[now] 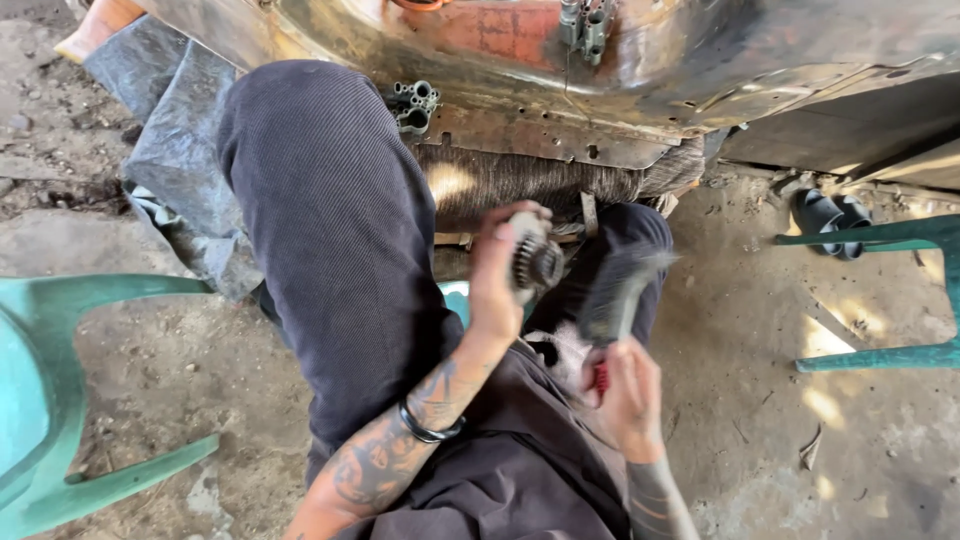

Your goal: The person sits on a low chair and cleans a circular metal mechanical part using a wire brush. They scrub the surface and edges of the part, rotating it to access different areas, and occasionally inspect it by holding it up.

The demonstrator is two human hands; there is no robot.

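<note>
Risk first: dark toothed metal gear could slip from left hand, grip closed around it over the lap, probably greasy; blurred bristles may flick grit; right hand grip closed on red-handled wire brush, just beside gear; gear looks grimy, round, dull; green plastic chair near, on dirt floor.

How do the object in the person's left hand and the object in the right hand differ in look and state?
The gear in the left hand is round, toothed dark metal and looks sharp; the brush in the right hand is long, red-handled and motion-blurred. The gear sits higher; the brush angles up beside it. Both are held over the lap.
</note>
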